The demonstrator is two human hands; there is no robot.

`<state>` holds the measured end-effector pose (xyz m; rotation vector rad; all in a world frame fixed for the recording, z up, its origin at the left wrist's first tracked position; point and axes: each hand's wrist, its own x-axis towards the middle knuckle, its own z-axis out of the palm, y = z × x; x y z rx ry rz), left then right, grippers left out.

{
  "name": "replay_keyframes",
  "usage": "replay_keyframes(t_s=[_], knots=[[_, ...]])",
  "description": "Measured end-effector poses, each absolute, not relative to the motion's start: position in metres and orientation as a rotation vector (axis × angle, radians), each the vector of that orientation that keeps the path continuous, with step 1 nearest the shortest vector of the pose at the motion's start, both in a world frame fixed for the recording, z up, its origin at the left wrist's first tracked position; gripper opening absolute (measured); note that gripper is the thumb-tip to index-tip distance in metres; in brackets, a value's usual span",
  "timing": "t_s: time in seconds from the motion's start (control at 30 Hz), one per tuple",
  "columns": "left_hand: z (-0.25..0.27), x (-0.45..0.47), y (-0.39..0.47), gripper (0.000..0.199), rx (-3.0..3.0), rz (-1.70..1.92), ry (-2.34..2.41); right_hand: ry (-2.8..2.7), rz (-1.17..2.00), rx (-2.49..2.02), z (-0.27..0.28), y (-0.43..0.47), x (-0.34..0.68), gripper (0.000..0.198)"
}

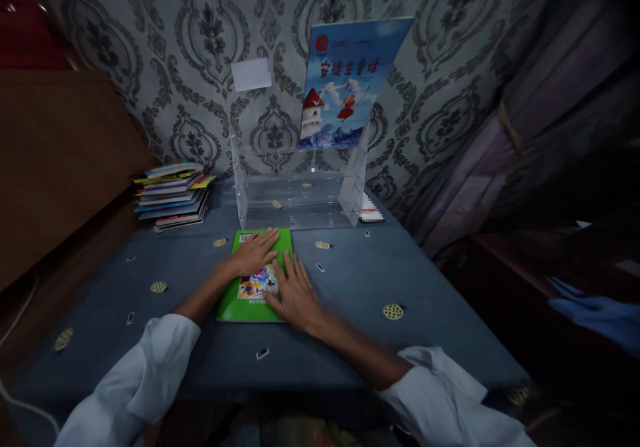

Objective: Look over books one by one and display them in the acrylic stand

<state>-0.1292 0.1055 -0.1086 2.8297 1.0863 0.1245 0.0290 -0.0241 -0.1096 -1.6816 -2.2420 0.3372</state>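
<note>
A green book (230, 308) with a colourful picture on its cover lies flat on the table in front of me. My left hand (254, 252) rests palm down on its upper part, fingers stretched out toward the right. Along the book's right edge lies my right hand (299, 295), fingers extended, with the thumb over the cover picture. Both hands press on the book without gripping it. Just beyond stands a clear acrylic rack (295, 215), and a blue picture book (350, 93) with red lettering leans upright in its top right part.
A stack of books and magazines (173, 193) sits at the table's back left. Behind the rack's right side lies a white item (371, 208), partly blurred. A patterned wall backs the table (360, 280), and a tied curtain (480, 140) hangs at right.
</note>
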Motion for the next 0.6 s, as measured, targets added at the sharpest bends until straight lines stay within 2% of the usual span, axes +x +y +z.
replay_keyframes(t_s=[0.27, 0.6], knots=[[-0.103, -0.118, 0.120, 0.057, 2.820, 0.108, 0.903, -2.197, 0.363, -1.611, -0.116, -0.024, 0.031, 0.063], [-0.108, -0.111, 0.115, 0.057, 2.832, 0.171, 1.005, -2.187, 0.416, -1.608, -0.112, -0.024, 0.031, 0.061]])
